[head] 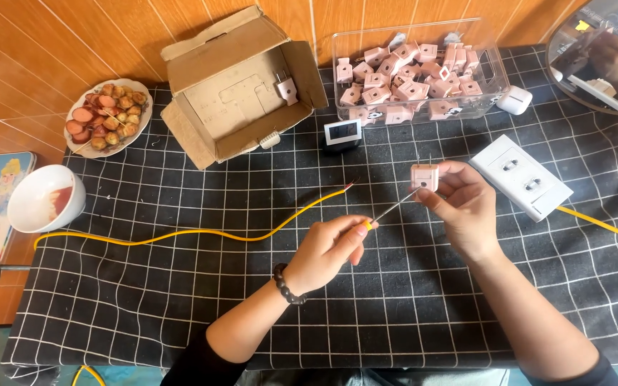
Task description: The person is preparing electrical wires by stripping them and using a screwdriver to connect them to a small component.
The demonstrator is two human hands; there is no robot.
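So there's an open brown cardboard box (241, 89) lying tipped at the desk's far edge, a clear plastic bin (493, 75) sitting right of it, and a small white-framed screen (342, 132) standing between them.

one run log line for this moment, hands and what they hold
left hand: holds screwdriver, tip at plug | right hand: holds pink plug | nearby: yellow wire, white socket

Two bare forearms end in dark sleeves pushed up near the elbows. The left hand (330, 246) has a bracelet (285, 284) of dark round beads at the wrist. The right hand (466, 207) wears nothing, with no ring showing on its fingers.
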